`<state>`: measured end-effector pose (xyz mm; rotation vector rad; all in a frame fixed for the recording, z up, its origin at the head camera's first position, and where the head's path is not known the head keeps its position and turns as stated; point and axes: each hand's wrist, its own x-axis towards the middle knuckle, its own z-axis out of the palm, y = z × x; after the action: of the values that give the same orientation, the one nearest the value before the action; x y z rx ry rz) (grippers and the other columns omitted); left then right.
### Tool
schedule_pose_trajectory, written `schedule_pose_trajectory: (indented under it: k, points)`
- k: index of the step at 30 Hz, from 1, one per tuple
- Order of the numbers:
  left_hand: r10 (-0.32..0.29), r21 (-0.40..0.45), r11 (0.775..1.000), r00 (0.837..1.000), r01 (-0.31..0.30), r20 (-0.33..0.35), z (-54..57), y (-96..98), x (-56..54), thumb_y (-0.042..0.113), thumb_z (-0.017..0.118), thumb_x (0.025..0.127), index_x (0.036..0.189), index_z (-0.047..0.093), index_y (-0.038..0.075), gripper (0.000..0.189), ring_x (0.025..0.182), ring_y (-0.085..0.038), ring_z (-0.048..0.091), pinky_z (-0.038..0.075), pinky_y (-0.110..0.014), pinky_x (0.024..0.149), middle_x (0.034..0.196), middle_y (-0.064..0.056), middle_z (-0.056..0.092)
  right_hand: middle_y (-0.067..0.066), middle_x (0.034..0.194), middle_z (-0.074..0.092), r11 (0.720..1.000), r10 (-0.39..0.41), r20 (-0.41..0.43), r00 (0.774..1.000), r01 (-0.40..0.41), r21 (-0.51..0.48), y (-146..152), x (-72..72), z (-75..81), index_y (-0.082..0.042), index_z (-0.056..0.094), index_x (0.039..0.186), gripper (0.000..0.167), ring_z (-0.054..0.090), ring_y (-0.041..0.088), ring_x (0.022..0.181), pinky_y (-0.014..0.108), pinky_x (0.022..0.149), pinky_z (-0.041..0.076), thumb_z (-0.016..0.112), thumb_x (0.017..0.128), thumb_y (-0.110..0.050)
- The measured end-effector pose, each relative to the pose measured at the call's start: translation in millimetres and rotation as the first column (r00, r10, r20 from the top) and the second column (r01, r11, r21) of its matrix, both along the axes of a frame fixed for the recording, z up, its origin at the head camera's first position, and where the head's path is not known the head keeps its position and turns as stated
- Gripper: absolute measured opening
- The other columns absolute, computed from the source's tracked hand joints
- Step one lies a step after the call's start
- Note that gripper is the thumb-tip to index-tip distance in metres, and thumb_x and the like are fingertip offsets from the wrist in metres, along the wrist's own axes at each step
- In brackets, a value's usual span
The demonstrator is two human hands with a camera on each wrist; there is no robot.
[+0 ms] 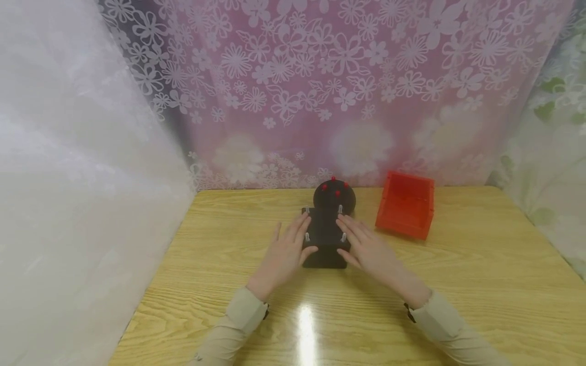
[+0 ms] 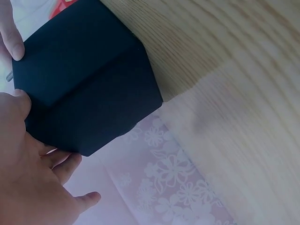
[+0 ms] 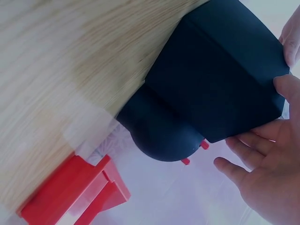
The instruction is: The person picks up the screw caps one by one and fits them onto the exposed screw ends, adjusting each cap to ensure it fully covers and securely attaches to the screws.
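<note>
In the head view, a black block [image 1: 324, 256] with several small clear-grey pegs on top stands on the table between both hands. My left hand [image 1: 285, 252] holds its left side, the thumb near the front and fingertips along the top edge. The right hand [image 1: 372, 251] holds the right side in much the same way. Directly behind the block is a round black stand [image 1: 349, 201] topped with several red pegs. In the left wrist view the block [image 2: 89, 79] has the left thumb at its edge; in the right wrist view the block [image 3: 220, 70] partly hides the stand [image 3: 161, 136].
A red open bin [image 1: 405, 203] sits to the right of the round stand. The wooden table [image 1: 220, 254] ends at a pink flowered curtain [image 1: 293, 101] behind, with a white sheet [image 1: 82, 178] along the left.
</note>
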<state>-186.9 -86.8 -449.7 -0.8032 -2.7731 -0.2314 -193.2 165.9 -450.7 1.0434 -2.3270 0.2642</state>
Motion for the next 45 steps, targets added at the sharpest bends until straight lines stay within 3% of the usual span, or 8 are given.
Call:
schedule_pose_trajectory:
  k: [15,17,22,29,31,36,38,45]
  points:
    - [0.009,0.014,1.0,1.0,-0.009,-0.013,1.8,18.9,-2.3,0.05,0.042,0.106,0.161,0.021,0.006,0.074,0.152,-0.023,0.028,0.015,-0.058,0.123,0.168,-0.009,0.019,0.025,0.151,0.046,0.999,-0.031,0.081,0.996,0.032,-0.008,16,0.5,2.2,0.01,0.044,0.146,0.08,0.049,0.042,0.135,0.061,0.105,0.045,0.027,0.107,-0.057]
    - [0.004,0.02,1.0,1.0,-0.004,-0.027,1.7,20.9,-2.3,0.05,0.043,0.106,0.161,0.022,0.005,0.074,0.152,-0.023,0.028,0.016,-0.058,0.123,0.168,-0.009,0.02,0.025,0.151,0.046,0.999,-0.041,0.084,0.996,0.042,-0.004,18,0.9,2.6,0.01,0.045,0.146,0.086,0.049,0.042,0.134,0.06,0.105,0.046,0.017,0.106,-0.06]
    - [0.005,0.018,1.0,0.999,-0.005,-0.039,0.8,24.0,-3.6,0.051,0.043,0.106,0.161,0.021,0.006,0.075,0.152,-0.023,0.028,0.016,-0.057,0.123,0.168,-0.009,0.019,0.025,0.15,0.047,0.999,-0.028,0.064,0.998,0.029,-0.019,21,0.1,1.9,0.01,0.046,0.145,0.084,0.051,0.042,0.133,0.059,0.104,0.047,0.019,0.106,-0.06]
    - [-0.002,0.02,1.0,1.0,0.002,-0.022,2.3,25.1,-5.0,0.051,0.042,0.106,0.161,0.021,0.006,0.074,0.151,-0.022,0.03,0.017,-0.057,0.123,0.168,-0.008,0.019,0.025,0.149,0.048,0.999,0.001,0.053,0.999,0.001,-0.036,25,-0.8,1.9,0.01,0.046,0.145,0.068,0.051,0.041,0.132,0.06,0.105,0.046,0.059,0.101,-0.04]
    - [-0.013,0.016,1.0,1.0,0.013,-0.022,3.3,24.8,-5.8,0.051,0.043,0.106,0.161,0.022,0.006,0.075,0.151,-0.023,0.03,0.017,-0.057,0.123,0.168,-0.008,0.02,0.025,0.149,0.048,0.999,-0.003,0.049,0.999,0.004,-0.034,25,-1.0,1.8,0.01,0.046,0.145,0.068,0.051,0.041,0.132,0.06,0.105,0.046,0.056,0.103,-0.042]
    - [-0.056,-0.007,0.998,0.996,0.055,-0.072,6.7,22.0,-12.5,0.053,0.049,0.102,0.158,0.032,0.004,0.076,0.15,-0.024,0.032,0.019,-0.057,0.123,0.164,-0.009,0.03,0.024,0.149,0.048,0.999,-0.02,0.044,0.999,0.021,-0.025,25,-0.1,2.6,0.01,0.047,0.145,0.08,0.051,0.041,0.133,0.06,0.105,0.046,0.025,0.107,-0.057]
    - [-0.079,-0.012,0.997,0.993,0.078,-0.089,7.2,20.2,-15.8,0.054,0.052,0.101,0.156,0.035,0.004,0.076,0.15,-0.024,0.032,0.019,-0.057,0.123,0.163,-0.008,0.033,0.025,0.149,0.048,0.999,-0.026,0.045,0.999,0.027,-0.02,25,0.8,3.1,0.01,0.047,0.144,0.084,0.051,0.041,0.132,0.059,0.105,0.047,0.02,0.106,-0.059]
    - [-0.133,-0.009,0.991,0.989,0.133,-0.058,3.6,16.7,-21.9,0.058,0.049,0.101,0.16,0.031,0.01,0.077,0.152,-0.019,0.027,0.016,-0.054,0.124,0.165,-0.004,0.03,0.024,0.15,0.047,1.0,-0.028,0.068,0.997,0.029,-0.012,27,3.3,3.4,0.01,0.046,0.145,0.083,0.05,0.041,0.133,0.059,0.105,0.046,0.021,0.106,-0.059]
